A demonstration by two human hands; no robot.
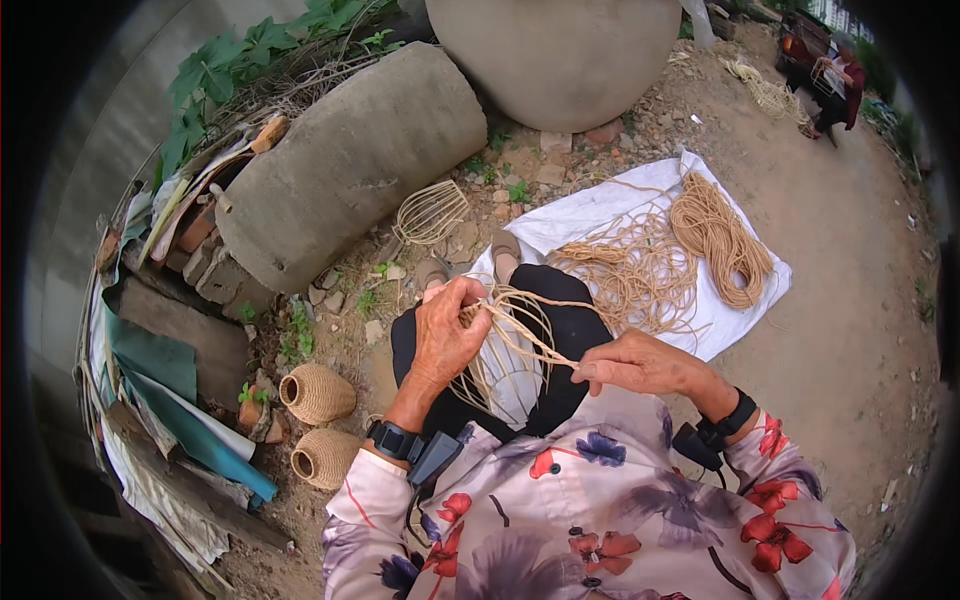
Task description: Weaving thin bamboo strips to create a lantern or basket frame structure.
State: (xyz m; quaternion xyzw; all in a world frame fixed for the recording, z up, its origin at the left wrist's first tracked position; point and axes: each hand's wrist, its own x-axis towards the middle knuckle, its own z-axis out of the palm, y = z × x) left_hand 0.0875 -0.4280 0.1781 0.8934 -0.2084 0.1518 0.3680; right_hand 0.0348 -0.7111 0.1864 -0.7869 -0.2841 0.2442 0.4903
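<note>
**Two hands weaving a cane frame over the lap**

The left hand (445, 335) is curled, its fingers closed around the top of a cane frame (505, 345), a loose cage of thin pale ribs. The right hand (640, 362) pinches a bundle of strands (535, 345) between thumb and forefinger, the other fingers folded in. The strands run from that pinch up and to the left, straight to the left hand, so the long axis of the bundle slants from lower right to upper left.

The frame's ribs fan downward from the left hand toward the person's body, over a white cloth on the lap, with dark trousers (585, 320) on both sides. Both wrists wear black bands.

Beyond the knees, a white sheet (740, 295) lies on the dirt. A coil of cane (720, 240) rests near its right edge, and loose cane (630, 270) sprawls over its middle, close to the right hand.

To the left, two finished woven baskets (318, 393) lie on their sides on the ground, close together, mouths facing left. A bare wire-like frame (432, 212) leans against a concrete pipe (345, 165) further up. A large round jar (555, 55) stands at the top. Rubble and sheets pile along the left edge.

Open dirt spreads to the right of the sheet. Another person (835, 85) sits far off at the upper right.
</note>
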